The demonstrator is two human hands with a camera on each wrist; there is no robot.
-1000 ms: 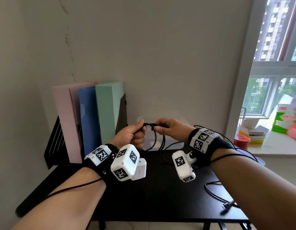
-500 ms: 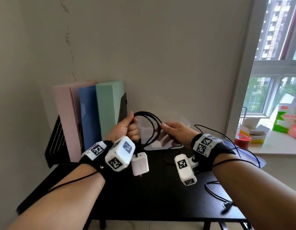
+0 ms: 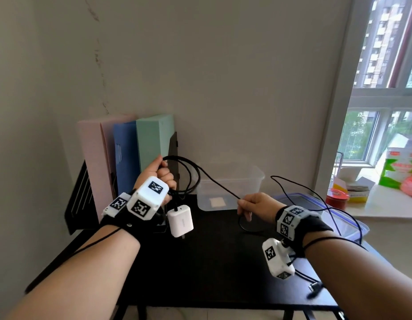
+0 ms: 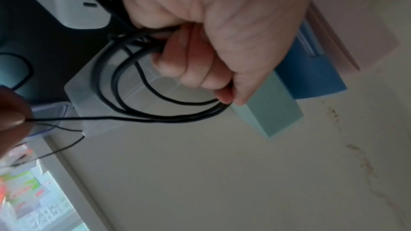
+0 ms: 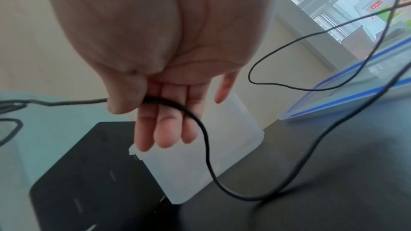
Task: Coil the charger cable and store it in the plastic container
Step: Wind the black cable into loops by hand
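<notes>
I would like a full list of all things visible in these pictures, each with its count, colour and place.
charger cable: one, black, looped in the left hand, runs to the right hand, slack on the table
charger plug: one, white, hangs below the left hand
plastic container: one, clear, open, at the back of the table
lid: one, clear with blue rim, right of the container
table: one, black
folders: about four, pink, blue and green, upright in a black rack at the left
red tin: one, on the windowsill
green and white box: one, on the windowsill
left hand: grips the loops
right hand: pinches the cable
</notes>
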